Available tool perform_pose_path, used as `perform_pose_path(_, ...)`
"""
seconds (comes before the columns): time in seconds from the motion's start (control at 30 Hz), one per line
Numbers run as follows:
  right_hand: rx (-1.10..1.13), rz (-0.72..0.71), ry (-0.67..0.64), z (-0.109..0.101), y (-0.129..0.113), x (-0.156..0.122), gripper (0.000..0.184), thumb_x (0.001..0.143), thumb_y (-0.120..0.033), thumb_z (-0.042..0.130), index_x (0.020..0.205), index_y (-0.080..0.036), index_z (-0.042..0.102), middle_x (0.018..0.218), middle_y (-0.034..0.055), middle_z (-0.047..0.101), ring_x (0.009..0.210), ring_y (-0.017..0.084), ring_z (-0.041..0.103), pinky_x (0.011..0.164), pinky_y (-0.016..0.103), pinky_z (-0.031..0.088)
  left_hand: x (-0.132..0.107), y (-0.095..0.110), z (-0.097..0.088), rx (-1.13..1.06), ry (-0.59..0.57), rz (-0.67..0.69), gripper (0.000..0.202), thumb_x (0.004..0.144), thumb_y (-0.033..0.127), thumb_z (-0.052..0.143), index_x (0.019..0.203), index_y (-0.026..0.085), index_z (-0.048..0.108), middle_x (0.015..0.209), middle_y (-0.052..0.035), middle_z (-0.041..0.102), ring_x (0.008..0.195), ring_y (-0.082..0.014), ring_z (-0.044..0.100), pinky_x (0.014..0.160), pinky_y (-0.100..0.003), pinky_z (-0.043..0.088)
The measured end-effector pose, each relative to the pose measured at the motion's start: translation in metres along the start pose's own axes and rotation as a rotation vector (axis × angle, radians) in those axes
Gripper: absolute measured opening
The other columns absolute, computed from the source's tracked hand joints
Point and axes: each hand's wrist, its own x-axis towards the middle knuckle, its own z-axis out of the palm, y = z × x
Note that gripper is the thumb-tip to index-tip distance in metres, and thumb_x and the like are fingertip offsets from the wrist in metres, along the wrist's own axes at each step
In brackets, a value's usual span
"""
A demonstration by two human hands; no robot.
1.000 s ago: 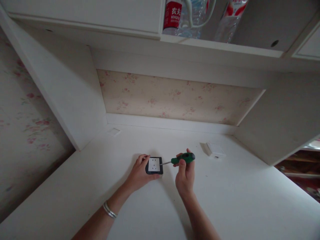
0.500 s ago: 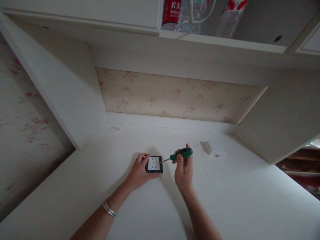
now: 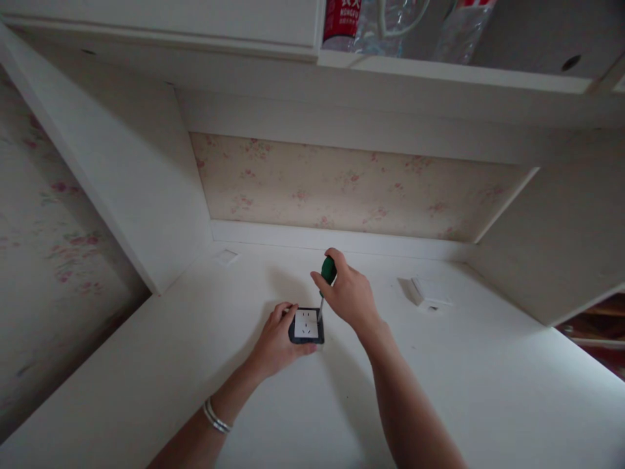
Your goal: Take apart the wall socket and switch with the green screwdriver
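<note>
A wall socket (image 3: 306, 324) with a white face and a dark surround lies on the white desktop (image 3: 273, 417). My left hand (image 3: 279, 342) grips its left side, with the thumb along the near edge and the fingers at the far left corner. My right hand (image 3: 349, 290) is closed around the green handle of a screwdriver (image 3: 329, 270). The screwdriver stands nearly upright, and its metal shaft comes down at the right edge of the socket's white face. Whether the tip sits in a screw is too small to tell.
A white socket box or cover (image 3: 430, 293) lies to the right. At the back left is a thin square white frame (image 3: 226, 256). Above hangs a cabinet shelf (image 3: 454, 73) holding plastic bottles (image 3: 342, 23). Side panels and a floral back wall (image 3: 342, 185) enclose the desktop.
My right hand has turned the screwdriver from lying almost level to nearly upright and moved over the handle. My left hand still holds the socket. The view has shifted slightly.
</note>
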Motion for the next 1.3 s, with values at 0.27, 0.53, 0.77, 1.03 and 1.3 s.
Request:
perform_pose_path(0.27,-0.142,0.077,0.108,-0.012,0.003,0.0,0.04,0.088,-0.055,0.046,0.111,-0.025,0.055,0.085,0.0053,0.067,0.067,0.02,0.061,0.055,0.026,0.031,0.002,-0.002,-0.006,-0.069,-0.065,-0.019,0.091,0.055,0.05,0.079,0.134,0.02,0.045,0.132,-0.0101,0.039,0.123,-0.0297,0.042,0.106,-0.041,0.036)
perform_pose_path(0.53,0.025,-0.021,-0.069,-0.021,0.005,-0.004,0.037,0.091,-0.032,0.04,0.125,-0.019,0.043,0.086,0.0066,0.067,0.068,0.02,0.06,0.061,0.028,0.036,0.002,0.004,-0.023,-0.166,-0.165,-0.018,0.086,0.051,0.043,0.083,0.128,0.022,0.051,0.126,-0.0078,0.046,0.118,-0.0271,0.047,0.104,-0.04,0.039)
perform_pose_path(0.77,-0.053,0.05,0.013,-0.017,-0.007,-0.007,0.028,0.09,-0.047,0.041,0.096,-0.022,0.051,0.07,0.0027,0.063,0.058,0.018,0.057,0.053,0.025,0.028,0.002,0.005,-0.015,-0.135,-0.108,0.003,0.084,0.048,0.045,0.084,0.123,0.023,0.053,0.121,-0.0062,0.049,0.113,-0.0272,0.051,0.099,-0.038,0.044)
perform_pose_path(1.03,0.068,-0.013,-0.059,-0.016,0.001,-0.005,0.022,0.091,-0.033,0.037,0.108,-0.02,0.044,0.077,0.0036,0.063,0.063,0.019,0.059,0.057,0.026,0.033,0.001,0.008,-0.017,-0.162,-0.142,0.005,0.084,0.05,0.044,0.083,0.125,0.023,0.052,0.123,-0.007,0.047,0.112,-0.0251,0.051,0.099,-0.035,0.044)
perform_pose_path(1.3,0.169,-0.037,-0.113,-0.018,0.001,-0.006,0.024,0.092,-0.029,0.034,0.115,-0.021,0.039,0.116,0.0097,0.057,0.085,0.019,0.061,0.066,0.028,0.039,0.001,0.005,-0.017,-0.165,-0.149,0.019,0.08,0.052,0.044,0.082,0.125,0.023,0.054,0.123,-0.0062,0.048,0.113,-0.0246,0.051,0.099,-0.033,0.044)
